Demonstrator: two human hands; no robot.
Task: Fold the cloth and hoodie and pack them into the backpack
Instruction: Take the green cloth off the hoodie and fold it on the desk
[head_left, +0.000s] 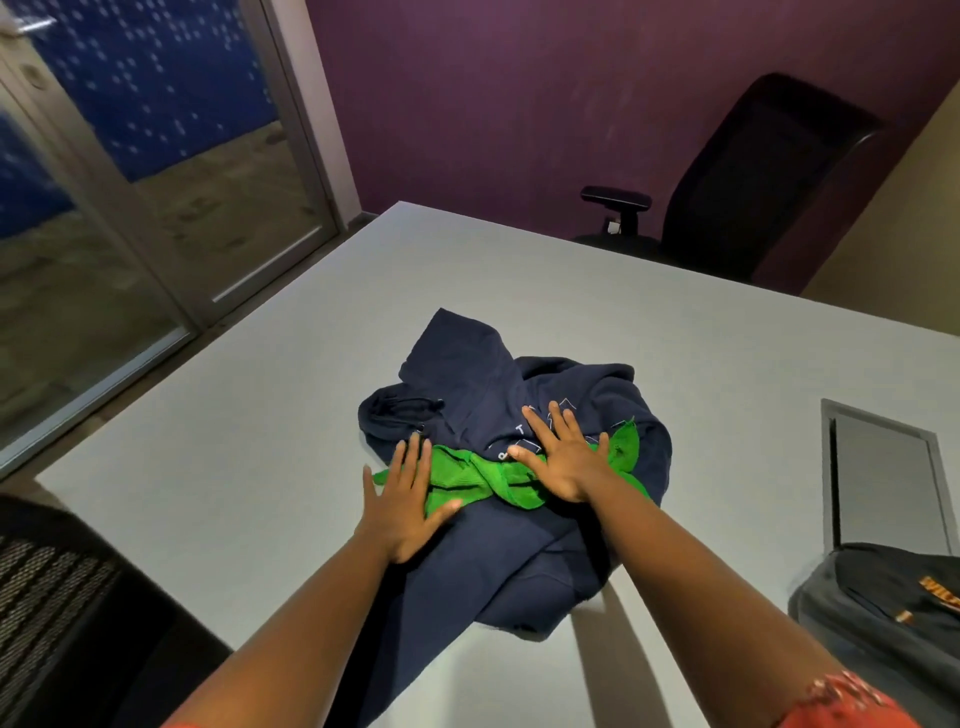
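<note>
Head view, looking forward and down. A navy hoodie (483, 395) lies crumpled near the middle of a pale grey surface (218, 467), its hood toward the far side and its white printed lettering partly covered. A bright green cloth (467, 480) lies bunched in a loose band across the hoodie's front, running from the left edge of the garment to a raised corner on the right.

The left hand (402, 512) lies palm down with its fingers (410, 457) straight and spread; the palm rests on the near left part of the hoodie and the fingertips reach over the left end of the green cloth. It grips nothing. The right hand (563, 457) lies flat as well, fingers (545, 426) extended and fanned, the palm on the middle of the green cloth and the fingertips on the hoodie's lettering beyond it. It too holds nothing; both hands press down on the fabric. Both forearms are bare, and an orange sleeve (841, 714) shows at the lower right edge.

A dark backpack (883, 608) with orange lettering sits at the right edge of the surface, well apart from the hoodie, partly cut off by the frame. Just beyond it a grey rectangular hatch (883, 467) is set into the surface. A black office chair (753, 182) stands at the far side before a purple wall (493, 104); a second mesh-backed chair (52, 597) shows at lower left. Glass doors (156, 156) fill the upper left.
</note>
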